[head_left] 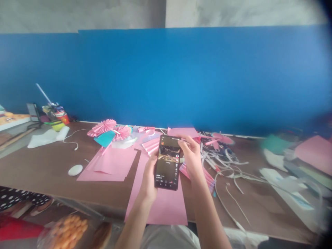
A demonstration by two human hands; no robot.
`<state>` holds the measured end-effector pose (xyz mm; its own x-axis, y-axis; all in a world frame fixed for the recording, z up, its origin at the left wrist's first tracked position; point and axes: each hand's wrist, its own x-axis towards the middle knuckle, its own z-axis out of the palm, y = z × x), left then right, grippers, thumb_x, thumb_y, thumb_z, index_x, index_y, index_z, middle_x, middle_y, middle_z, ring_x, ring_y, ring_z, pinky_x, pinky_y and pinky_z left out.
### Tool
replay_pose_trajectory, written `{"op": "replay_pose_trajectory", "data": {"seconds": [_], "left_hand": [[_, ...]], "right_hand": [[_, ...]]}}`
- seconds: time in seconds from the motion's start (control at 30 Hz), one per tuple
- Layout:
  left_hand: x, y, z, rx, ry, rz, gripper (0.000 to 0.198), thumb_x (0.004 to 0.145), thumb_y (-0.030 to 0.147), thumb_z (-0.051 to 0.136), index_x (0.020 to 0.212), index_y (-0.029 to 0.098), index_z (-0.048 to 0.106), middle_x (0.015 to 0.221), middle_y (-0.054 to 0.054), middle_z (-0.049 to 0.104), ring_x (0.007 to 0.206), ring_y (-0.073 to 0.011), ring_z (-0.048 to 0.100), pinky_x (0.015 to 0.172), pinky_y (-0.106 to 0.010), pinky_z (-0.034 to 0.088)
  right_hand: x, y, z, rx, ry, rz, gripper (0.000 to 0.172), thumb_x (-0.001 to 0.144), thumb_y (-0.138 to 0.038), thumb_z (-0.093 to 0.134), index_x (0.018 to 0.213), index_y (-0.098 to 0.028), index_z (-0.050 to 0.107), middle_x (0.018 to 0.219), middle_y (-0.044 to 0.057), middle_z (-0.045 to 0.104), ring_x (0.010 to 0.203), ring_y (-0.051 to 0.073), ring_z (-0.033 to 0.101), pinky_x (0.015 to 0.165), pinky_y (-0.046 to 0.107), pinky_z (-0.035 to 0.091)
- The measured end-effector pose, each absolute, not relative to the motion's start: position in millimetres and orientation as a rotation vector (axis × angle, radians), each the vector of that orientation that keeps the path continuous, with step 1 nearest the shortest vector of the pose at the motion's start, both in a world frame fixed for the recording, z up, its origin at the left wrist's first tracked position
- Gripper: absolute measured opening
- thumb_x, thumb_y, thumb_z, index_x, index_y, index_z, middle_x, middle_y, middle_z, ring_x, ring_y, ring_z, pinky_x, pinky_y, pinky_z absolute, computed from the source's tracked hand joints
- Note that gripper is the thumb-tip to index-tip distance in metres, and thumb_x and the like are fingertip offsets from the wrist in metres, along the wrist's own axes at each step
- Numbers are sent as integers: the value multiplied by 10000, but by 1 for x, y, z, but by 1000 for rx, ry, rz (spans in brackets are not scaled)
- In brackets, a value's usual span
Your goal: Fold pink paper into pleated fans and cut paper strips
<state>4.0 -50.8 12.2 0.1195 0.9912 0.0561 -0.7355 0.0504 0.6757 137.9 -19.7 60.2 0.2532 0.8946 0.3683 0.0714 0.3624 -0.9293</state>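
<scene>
The left hand (148, 180) curls its grip around the lower edge of a phone (168, 162), and the right hand (191, 155) pinches its upper corner, above pink paper (158, 207) on the surface (33, 169); paper fans (103, 126) lie beyond.

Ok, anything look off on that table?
Yes: white offcut strips right of the smartphone lie in a loose tangle, trailing across the brown tabletop, unlike the flat pink sheets to the left.

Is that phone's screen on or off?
On: the smartphone, held by the left hand and right hand, shows a lit picture with small text and icons.
</scene>
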Motion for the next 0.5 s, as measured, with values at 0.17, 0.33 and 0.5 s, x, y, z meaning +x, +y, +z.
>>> {"op": "replay_pose_trajectory", "data": {"seconds": [0.17, 0.33, 0.5], "left_hand": [[6, -47, 11, 598, 472, 1415, 469, 908, 455, 609, 1303, 205, 643, 1087, -67, 751, 1008, -266, 703, 849, -341, 531], [11, -37, 5, 591, 429, 1480, 460, 899, 392, 586, 1321, 213, 626, 1160, -66, 730, 1085, -280, 678, 905, -366, 520], [16, -39, -9, 645, 330, 1423, 575, 864, 263, 548, 1439, 249, 531, 1354, -61, 647, 1255, -323, 591, 1015, -418, 478]], "right_hand": [[135, -32, 56, -970, -1232, 804, 426, 869, -305, 617, 1287, -223, 619, 1034, 53, 752, 898, 210, 702, 757, 307, 551], [132, -48, 32, -831, -1304, 958, 637, 894, -286, 637, 1488, -308, 409, 1413, 73, 598, 1232, 262, 612, 1036, 437, 505], [126, -52, 11, -816, -1182, 931, 752, 811, -232, 670, 1504, -334, 395, 1537, 52, 469, 1409, 313, 454, 1168, 523, 389]]}}
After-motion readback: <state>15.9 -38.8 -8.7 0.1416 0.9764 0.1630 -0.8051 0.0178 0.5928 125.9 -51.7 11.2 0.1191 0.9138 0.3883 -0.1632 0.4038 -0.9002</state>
